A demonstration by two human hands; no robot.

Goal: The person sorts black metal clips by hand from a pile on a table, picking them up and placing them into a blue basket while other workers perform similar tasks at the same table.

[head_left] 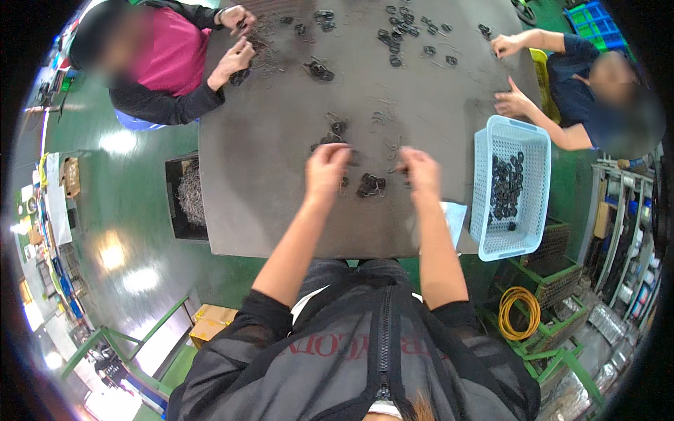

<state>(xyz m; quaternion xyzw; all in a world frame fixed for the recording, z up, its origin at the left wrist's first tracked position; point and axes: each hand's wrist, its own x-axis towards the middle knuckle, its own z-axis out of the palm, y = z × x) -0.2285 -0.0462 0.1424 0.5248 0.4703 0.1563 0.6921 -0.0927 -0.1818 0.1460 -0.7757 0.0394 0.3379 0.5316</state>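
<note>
My left hand is over the table beside a small pile of black parts with wire pieces among them. Its fingers are bent together, and a dark shape shows at their tips, too blurred to name. Motion smears my right hand, which is next to several thin bent wire hooks; whether it grips one does not show. Between my hands, nearer to me, lies a cluster of black parts with wire hooks.
A light blue basket of black parts stands at the table's right edge, beside a white sheet. A black bin of wire pieces is left of the table. Two co-workers handle parts at the far left and far right.
</note>
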